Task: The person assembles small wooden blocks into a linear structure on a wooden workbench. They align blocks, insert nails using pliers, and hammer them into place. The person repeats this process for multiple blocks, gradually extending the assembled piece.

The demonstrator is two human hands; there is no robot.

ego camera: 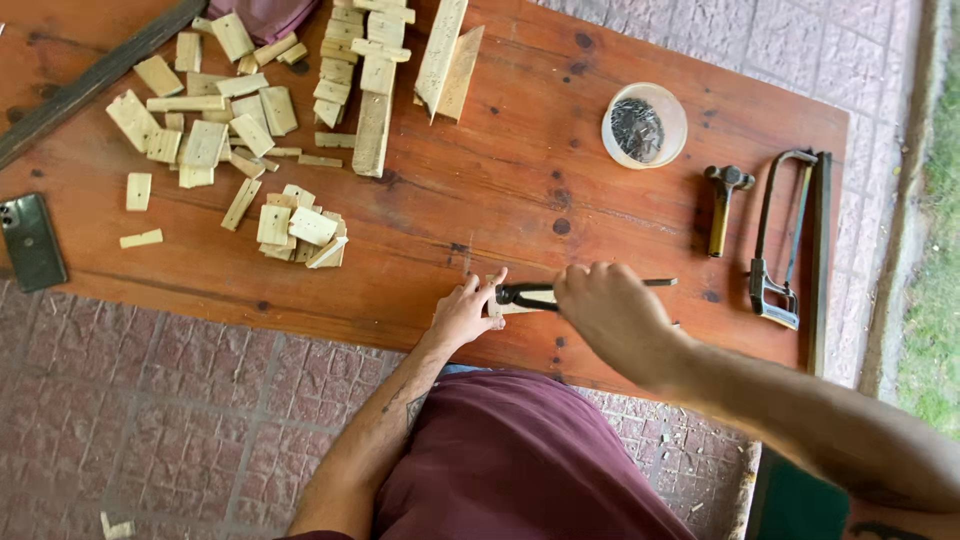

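Soft even daylight, faint shadows, no glare; slight motion blur, wide-angle bending at edges.

Table [480, 190] – reddish varnished wood, knotty; offcuts [205, 140] – pale raw wood; pincers [520, 295] – dark matt metal; phone [32, 240] glossy

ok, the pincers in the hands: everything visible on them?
The pincers are dark metal, lying roughly level over the wooden table's front edge. Their head sits on a small pale wood piece steadied by the left hand. The right hand wraps the handles; one handle tip pokes out rightward.
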